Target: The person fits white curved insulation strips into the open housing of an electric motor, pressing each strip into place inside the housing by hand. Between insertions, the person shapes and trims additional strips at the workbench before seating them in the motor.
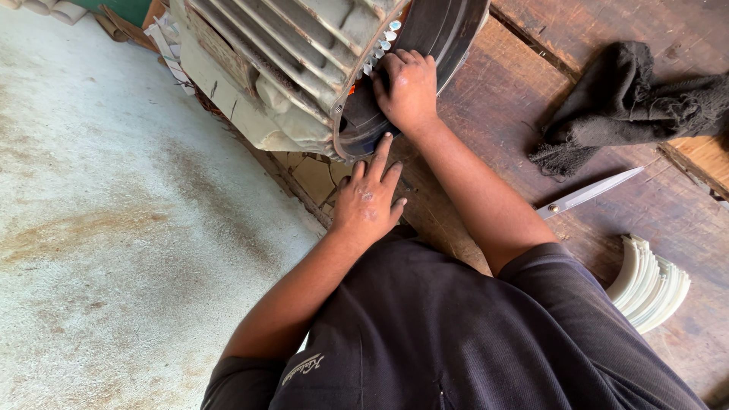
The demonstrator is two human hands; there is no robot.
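Head view: your left hand [368, 199] lay open, flat on the motor [304, 68] rim; right hand [410, 87] curled inside, grip unclear; motor looked heavy, rigid; best held by its rim.

The finned motor housing [281, 68] is dull grey-beige with dirty streaks, and its open end [440, 38] is black, with a row of small white and pale blue pieces [383, 42] at the rim. The wooden worktop [524, 114] is dark reddish brown, carrying a black rag [630, 99], silver scissors [585, 195] and a stack of cream-white curved strips [649, 285]. The floor [114, 228] is pale grey with brown stains.
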